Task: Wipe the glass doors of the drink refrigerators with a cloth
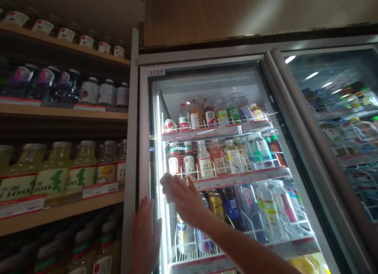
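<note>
My right hand [189, 201] reaches across to the glass door [203, 83] of a lit drinks fridge. Its fingers press a small greyish cloth [167, 184] against the glass near the left edge, and motion blurs the cloth and fingertips. My left hand [145, 234] is held upright beside the door's left frame [144, 148], fingers stretched and palm flat. Whether it touches the frame I cannot tell. Behind the glass, bottles [205, 160] and cans [217, 205] stand on wire-fronted shelves.
Wooden shelves [63, 114] with rows of bottled drinks [56, 169] rise close on the left. A long metal handle [313, 148] runs down the door's right side. Another glass door [345, 75] with drinks stands further right. A wooden panel [206, 22] spans the top.
</note>
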`<state>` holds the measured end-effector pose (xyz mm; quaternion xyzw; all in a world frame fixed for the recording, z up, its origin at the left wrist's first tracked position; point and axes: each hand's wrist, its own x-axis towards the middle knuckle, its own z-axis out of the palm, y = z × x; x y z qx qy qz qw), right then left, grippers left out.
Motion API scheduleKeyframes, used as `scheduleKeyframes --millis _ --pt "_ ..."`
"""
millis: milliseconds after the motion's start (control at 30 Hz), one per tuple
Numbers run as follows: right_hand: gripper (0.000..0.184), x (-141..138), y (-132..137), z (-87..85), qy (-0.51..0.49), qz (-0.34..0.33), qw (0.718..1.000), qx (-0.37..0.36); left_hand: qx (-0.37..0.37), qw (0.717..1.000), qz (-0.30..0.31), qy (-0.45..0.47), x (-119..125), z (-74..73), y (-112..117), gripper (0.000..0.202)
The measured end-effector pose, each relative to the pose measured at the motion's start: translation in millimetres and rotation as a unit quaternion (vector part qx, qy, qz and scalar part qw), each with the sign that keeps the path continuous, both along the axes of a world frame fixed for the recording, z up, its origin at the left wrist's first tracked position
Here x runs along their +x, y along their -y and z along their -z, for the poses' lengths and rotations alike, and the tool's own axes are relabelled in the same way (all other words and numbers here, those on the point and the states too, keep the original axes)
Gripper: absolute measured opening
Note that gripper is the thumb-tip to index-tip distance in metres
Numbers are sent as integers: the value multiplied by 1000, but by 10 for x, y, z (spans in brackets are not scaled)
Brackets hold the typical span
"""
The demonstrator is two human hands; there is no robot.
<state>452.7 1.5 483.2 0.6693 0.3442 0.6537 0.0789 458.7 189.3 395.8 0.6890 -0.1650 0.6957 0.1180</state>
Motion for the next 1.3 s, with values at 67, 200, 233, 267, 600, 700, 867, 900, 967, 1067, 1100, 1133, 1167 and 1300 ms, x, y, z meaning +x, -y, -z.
scheduleKeyframes --millis 67,200,233,267,600,700,867,900,967,1067,1100,1133,1167,1300 --pt "44 -27 -65 100 4 -12 997 -71 8 1000 11 -2 -31 -4 -15 56" --pt "49 -67 4 -157 -55 22 991 120 -2 999 38 -10 -83 -62 12 55" --pt "49 -73 23 -189 -62 30 985 159 -4 999 44 -9 -83 -69 34 55" --pt "49 -76 48 -170 -58 34 984 163 -2 999 47 -9 -77 -65 60 56" --pt "50 -7 1635 405 69 110 904 408 56 998 -13 -3 92 255 427 60" --pt "49 -16 1616 450 66 110 916 381 23 999 -23 -30 85 256 523 64" --pt "50 -117 1870 593 27 129 964 229 10 998 -26 -49 39 243 537 63" --pt "50 -133 2038 579 38 141 941 306 16 998 -24 -51 29 252 529 62" --pt "47 -136 2319 555 84 149 866 469 24 998 -19 -58 10 276 524 62" --pt "47 -96 2308 668 90 137 855 491 9 997 -19 -76 -12 302 558 63" --pt "49 -90 2202 745 70 132 891 429 1 996 -23 -81 -17 304 575 63" --pt "52 -90 2083 822 46 127 928 348 -5 996 -28 -85 -20 304 592 63" --pt "54 -98 1977 882 21 122 957 261 -9 996 -34 -85 -23 304 607 64" --pt "55 -140 1865 809 22 121 953 277 -6 996 -42 -84 -38 317 641 64"
